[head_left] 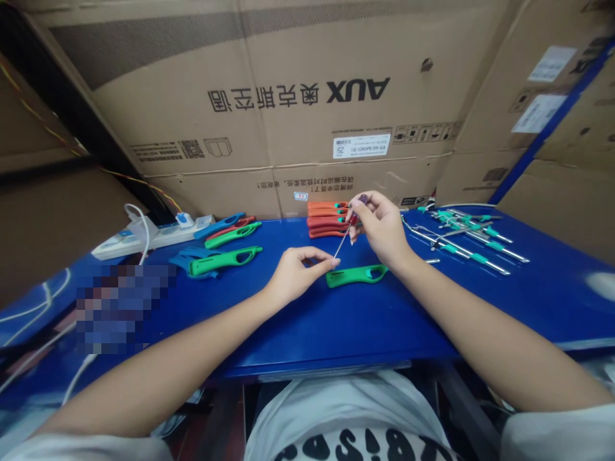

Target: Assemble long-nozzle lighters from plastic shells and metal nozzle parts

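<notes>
Red-handled and slim, a screwdriver (354, 219) is gripped by right fingers (364, 213), left fingers (323, 264) pinched where its metal shaft (342, 244) ends.

On large cardboard panel (298, 48), printed upside down: reads "AUX" (358, 90) in bold black, beside "奥克斯空调" (263, 97). Lower, also inverted: shows small Chinese lines (330, 181), including "师傅您辛苦了!" and "谢谢您!". Also carries QR code (193, 149) and row of handling symbols (428, 132). On white label (362, 146): shows "25", with finer print too small. On little tag (300, 196): seems to read "33". On shirt (350, 410): bears black letters, partly cut off, unreadable as word.
</notes>
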`<state>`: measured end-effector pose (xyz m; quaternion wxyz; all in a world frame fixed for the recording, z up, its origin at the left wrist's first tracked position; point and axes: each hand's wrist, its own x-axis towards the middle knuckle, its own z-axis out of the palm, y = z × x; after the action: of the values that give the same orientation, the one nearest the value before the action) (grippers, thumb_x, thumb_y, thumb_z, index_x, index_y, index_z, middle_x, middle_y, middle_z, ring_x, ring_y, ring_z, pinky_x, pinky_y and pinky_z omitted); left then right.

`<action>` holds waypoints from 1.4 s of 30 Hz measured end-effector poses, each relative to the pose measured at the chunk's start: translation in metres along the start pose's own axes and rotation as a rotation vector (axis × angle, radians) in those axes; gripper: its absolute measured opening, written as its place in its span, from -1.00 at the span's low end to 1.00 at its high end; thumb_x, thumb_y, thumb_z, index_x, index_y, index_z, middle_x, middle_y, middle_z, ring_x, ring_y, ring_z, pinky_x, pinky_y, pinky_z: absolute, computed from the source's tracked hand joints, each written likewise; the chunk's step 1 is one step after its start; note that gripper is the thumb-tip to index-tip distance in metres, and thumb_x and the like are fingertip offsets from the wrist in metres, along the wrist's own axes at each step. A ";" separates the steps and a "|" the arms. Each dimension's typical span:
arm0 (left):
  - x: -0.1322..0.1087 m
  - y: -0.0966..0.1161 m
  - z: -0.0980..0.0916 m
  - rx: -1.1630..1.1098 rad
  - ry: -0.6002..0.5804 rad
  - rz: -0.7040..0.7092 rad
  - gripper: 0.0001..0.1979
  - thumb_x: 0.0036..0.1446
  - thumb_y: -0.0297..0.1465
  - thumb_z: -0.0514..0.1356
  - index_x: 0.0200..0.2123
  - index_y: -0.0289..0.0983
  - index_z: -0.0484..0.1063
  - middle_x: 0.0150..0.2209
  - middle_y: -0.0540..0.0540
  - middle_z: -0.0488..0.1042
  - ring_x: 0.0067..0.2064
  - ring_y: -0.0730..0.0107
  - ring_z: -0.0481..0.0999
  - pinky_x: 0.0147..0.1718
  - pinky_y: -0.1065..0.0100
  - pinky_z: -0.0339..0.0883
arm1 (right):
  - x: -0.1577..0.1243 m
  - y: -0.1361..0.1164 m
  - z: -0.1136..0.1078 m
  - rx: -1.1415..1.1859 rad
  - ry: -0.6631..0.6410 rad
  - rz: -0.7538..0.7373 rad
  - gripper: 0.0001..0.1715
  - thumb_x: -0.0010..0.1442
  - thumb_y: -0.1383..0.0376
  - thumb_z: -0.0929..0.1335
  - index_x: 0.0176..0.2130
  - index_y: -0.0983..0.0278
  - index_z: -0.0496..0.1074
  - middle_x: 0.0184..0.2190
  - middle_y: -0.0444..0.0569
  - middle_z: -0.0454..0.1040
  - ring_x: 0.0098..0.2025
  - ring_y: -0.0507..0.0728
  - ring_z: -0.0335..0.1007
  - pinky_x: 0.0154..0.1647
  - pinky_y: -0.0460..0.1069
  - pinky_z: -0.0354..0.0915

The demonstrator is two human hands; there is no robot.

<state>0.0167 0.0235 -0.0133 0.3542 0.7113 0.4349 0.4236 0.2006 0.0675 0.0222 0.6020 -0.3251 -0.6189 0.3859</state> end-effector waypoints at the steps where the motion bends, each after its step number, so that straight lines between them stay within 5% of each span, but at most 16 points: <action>1: 0.000 0.000 0.000 0.016 0.003 -0.001 -0.74 0.08 -0.17 0.38 -0.36 -0.28 0.67 -0.37 -0.09 0.67 -0.34 0.28 0.59 -0.30 0.32 0.42 | -0.001 0.000 0.001 -0.001 -0.010 -0.020 -0.54 0.18 -0.11 0.42 -0.27 0.16 0.27 -0.47 -0.21 0.39 -0.64 -0.03 0.31 -0.64 -0.05 0.36; 18: -0.005 -0.001 0.000 0.311 0.025 0.235 -0.91 0.17 -0.35 0.37 -0.37 -0.22 0.65 -0.34 -0.04 0.67 -0.26 0.30 0.57 -0.19 0.29 0.37 | -0.015 0.001 0.010 -0.072 -0.055 -0.167 -0.67 0.25 0.04 0.43 -0.21 0.20 0.32 -0.45 -0.19 0.40 -0.62 -0.02 0.37 -0.63 -0.06 0.36; 28: -0.006 -0.007 0.005 0.300 -0.023 0.237 -0.94 0.16 -0.40 0.37 -0.38 -0.21 0.65 -0.34 -0.02 0.67 -0.26 0.30 0.57 -0.18 0.29 0.39 | -0.019 -0.005 0.004 -0.542 -0.081 -0.533 -0.73 0.27 0.20 0.43 -0.04 0.21 0.45 -0.41 -0.15 0.52 -0.55 -0.02 0.32 -0.45 -0.06 0.34; 35: -0.002 -0.009 -0.002 0.390 -0.042 0.306 -0.91 0.21 -0.37 0.34 -0.35 -0.22 0.65 -0.31 -0.03 0.67 -0.24 0.29 0.55 -0.18 0.28 0.37 | -0.015 -0.009 -0.003 -0.331 -0.410 -0.356 -0.59 0.36 0.27 0.31 0.18 0.22 0.32 -0.22 -0.04 0.58 -0.39 0.02 0.53 -0.32 -0.05 0.49; 42: 0.004 -0.012 -0.004 0.249 -0.037 0.243 -0.75 0.07 -0.26 0.44 -0.20 -0.22 0.63 -0.20 -0.06 0.65 -0.21 0.31 0.57 -0.24 0.33 0.42 | -0.012 -0.006 -0.004 -0.285 -0.289 -0.367 -0.59 0.35 0.19 0.35 0.16 0.18 0.35 -0.18 -0.03 0.57 -0.34 0.06 0.56 -0.35 -0.04 0.51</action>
<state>0.0099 0.0322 -0.0214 0.2177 0.8048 0.3880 0.3929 0.2062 0.0544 0.0208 0.5154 -0.2304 -0.7951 0.2216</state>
